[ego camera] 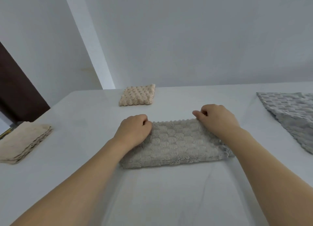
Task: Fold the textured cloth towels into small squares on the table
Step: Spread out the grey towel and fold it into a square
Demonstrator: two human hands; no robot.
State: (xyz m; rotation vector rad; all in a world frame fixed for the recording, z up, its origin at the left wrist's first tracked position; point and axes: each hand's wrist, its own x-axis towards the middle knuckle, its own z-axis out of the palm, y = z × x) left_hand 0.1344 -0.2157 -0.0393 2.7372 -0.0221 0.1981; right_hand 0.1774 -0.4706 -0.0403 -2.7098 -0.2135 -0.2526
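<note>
A grey textured towel (176,144) lies folded into a wide rectangle on the white table (84,183), right in front of me. My left hand (133,130) grips its far left corner with curled fingers. At the far right corner my right hand (218,120) pinches the scalloped edge. Both forearms reach in from the bottom of the view and cover the towel's side edges.
A peach towel folded into a small square (138,97) sits at the table's far edge. A stack of cream folded cloths (23,143) lies at the left. A grey unfolded towel (291,113) spreads out at the right. A white wall stands behind.
</note>
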